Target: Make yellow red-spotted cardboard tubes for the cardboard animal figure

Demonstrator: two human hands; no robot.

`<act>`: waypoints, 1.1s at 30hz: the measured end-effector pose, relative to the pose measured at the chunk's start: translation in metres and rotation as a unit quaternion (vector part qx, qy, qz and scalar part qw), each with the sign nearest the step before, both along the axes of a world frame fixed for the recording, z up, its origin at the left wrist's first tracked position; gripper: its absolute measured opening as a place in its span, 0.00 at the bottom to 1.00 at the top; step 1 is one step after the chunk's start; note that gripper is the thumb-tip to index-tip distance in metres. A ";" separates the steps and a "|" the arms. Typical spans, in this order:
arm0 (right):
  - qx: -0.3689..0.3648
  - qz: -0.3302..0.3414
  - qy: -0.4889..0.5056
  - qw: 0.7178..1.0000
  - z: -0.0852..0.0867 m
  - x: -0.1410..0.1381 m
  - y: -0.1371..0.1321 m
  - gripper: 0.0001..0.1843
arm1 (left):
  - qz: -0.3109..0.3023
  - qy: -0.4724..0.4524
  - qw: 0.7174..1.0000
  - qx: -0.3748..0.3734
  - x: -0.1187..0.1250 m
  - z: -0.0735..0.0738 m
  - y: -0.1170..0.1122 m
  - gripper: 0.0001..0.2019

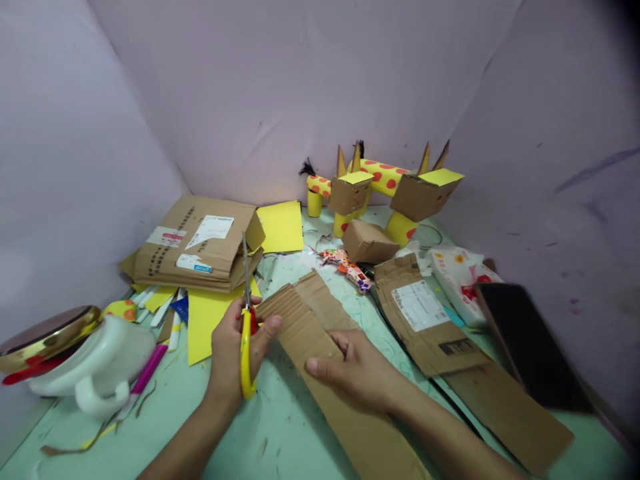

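My left hand [235, 350] is wrapped round the yellow and red handles of a pair of scissors [246, 320], whose blades point up and away, next to the left edge of a long strip of corrugated cardboard [310, 320]. My right hand [357, 370] lies on top of that strip, fingers curled over it and thumb stretched left, pressing it to the green table [280, 427].
A flattened cardboard box stack [197, 247] and yellow paper sheets [283, 227] lie at back left. Cardboard giraffe figures [380, 190] stand at the back. A white jug [95, 370], pens, a labelled cardboard piece [425, 313] and a dark phone [530, 347] surround the work area.
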State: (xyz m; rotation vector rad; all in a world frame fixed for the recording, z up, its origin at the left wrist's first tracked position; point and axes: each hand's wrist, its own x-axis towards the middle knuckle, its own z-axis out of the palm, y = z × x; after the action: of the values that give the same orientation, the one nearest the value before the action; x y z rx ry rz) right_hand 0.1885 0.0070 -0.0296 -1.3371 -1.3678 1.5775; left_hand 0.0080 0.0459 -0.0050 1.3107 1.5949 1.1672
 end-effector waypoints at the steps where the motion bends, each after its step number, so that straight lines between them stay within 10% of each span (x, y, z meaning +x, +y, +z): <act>1: 0.003 0.018 -0.010 1.000 0.000 0.000 -0.001 0.16 | -0.002 -0.015 1.000 -0.011 0.001 0.000 0.000 0.20; 11: 0.123 0.073 -0.109 0.984 0.015 -0.001 -0.006 0.13 | -0.090 -0.291 0.952 -0.021 -0.018 0.004 0.001 0.22; 33: 0.018 0.037 0.140 0.989 0.006 -0.010 -0.005 0.17 | -0.083 -0.224 0.969 -0.056 -0.004 -0.002 -0.001 0.21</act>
State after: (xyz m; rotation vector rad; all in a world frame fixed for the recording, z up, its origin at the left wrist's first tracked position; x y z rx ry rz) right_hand 0.1784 0.0023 -0.0231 -1.0082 -1.2767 1.7088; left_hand 0.0037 0.0449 -0.0067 0.9980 1.1805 1.1515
